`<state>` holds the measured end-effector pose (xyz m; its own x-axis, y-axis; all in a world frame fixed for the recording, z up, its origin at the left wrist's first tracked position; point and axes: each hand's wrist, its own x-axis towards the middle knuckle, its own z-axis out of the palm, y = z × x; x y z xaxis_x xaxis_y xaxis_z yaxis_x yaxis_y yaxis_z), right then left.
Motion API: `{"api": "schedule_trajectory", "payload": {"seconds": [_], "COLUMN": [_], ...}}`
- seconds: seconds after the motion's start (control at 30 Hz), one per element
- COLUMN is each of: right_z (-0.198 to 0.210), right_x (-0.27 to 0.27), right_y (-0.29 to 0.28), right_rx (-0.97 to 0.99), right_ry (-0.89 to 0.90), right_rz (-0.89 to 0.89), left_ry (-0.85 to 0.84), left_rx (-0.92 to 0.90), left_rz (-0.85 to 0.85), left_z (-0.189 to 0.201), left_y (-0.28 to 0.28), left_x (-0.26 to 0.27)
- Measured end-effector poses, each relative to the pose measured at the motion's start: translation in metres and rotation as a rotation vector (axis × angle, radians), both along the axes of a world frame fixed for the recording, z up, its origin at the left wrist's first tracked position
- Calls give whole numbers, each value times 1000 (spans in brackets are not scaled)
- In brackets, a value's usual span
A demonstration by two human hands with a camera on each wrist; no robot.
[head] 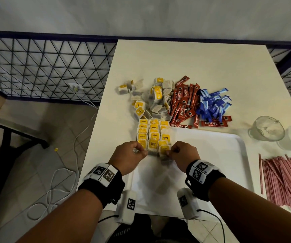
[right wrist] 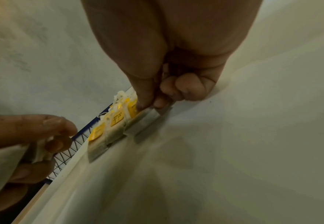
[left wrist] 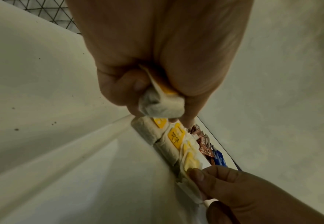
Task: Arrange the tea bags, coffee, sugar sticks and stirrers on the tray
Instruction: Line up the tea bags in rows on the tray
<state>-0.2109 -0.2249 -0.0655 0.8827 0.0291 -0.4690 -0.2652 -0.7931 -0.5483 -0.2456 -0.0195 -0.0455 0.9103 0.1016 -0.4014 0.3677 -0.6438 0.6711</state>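
Note:
Three columns of yellow-labelled tea bags point(head: 153, 133) lie in the far left corner of the white tray point(head: 228, 155). My left hand point(head: 132, 155) grips a bunch of tea bags point(left wrist: 161, 104) just over the nearest row. My right hand point(head: 178, 153) pinches the nearest tea bag point(head: 164, 151) of the right column between thumb and forefinger point(right wrist: 145, 98). Beyond the tray lie a loose tea bag heap point(head: 151, 97), red coffee sticks point(head: 183, 104) and blue sugar sticks point(head: 213, 104). Pink stirrers point(head: 284, 179) lie to the tray's right.
Two glass cups point(head: 267, 131) stand at the table's right edge, beyond the stirrers. The white table point(head: 193, 58) ends at a wire mesh fence point(head: 45, 67) on the left. Cables trail over the floor point(head: 59, 181) at the lower left.

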Motion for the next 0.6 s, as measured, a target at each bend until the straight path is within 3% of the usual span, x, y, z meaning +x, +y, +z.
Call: {"api": "schedule_trajectory", "payload": {"seconds": [0.07, 0.17, 0.3, 0.6], "right_z": [1, 12, 44, 78], "right_x": [1, 3, 5, 0], "right_y": [0, 0, 9, 28], "right_rx": [-27, -21, 155, 237], "right_ry": [1, -59, -204, -403], "right_rz": [-2, -6, 169, 505], "left_ry": [39, 176, 357, 324], "left_rx": [-201, -678, -1158, -1308], "left_rz": [92, 433, 746, 771], "left_z": [1, 4, 14, 31], "left_y": [-3, -10, -18, -33], "left_x": [-1, -1, 2, 11]}}
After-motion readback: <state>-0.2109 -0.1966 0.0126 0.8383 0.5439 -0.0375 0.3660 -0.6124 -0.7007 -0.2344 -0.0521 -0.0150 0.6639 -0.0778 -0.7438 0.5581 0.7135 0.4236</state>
